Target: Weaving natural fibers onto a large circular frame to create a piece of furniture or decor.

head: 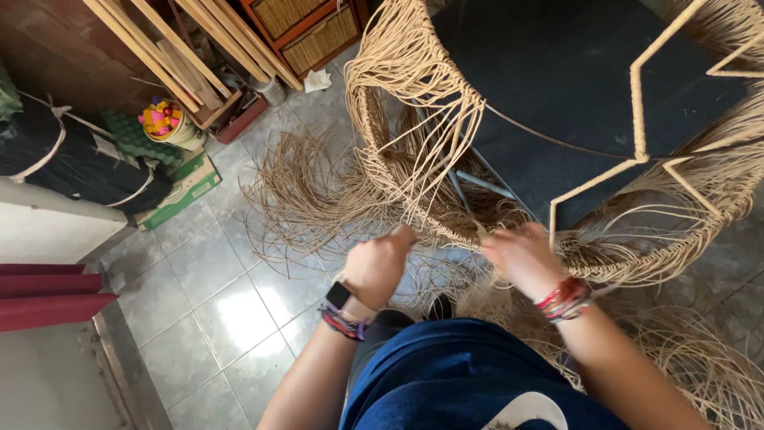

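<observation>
Grey tiled floor (215,310), left hand (380,263) fisted around rattan strands (414,179), right hand (521,253) pinching woven rim (621,267)

- Woven frame (414,103): pale tan wicker strands, fibrous and matt, wound tight over thin rods; loose strands (302,191) lie dry and stringy on the floor.
- Round panel (557,72) inside the frame: dark, matt, faintly grainy surface.
- Floor tiles (223,310): grey glazed ceramic, smooth and glossy, with window glare.
- Left hand (380,263): bare skin; wrist carries a black smooth watch and braided thread bands.
- Right hand (521,255): bare skin; wrist carries woven cloth bracelets (565,299), red and mixed colours.
- Shirt (454,374): blue cloth, soft, matt.
- Wooden slats (167,48): light, planed, unvarnished timber.
- Roll (72,155): black netted fabric, tied with pale cord.
</observation>
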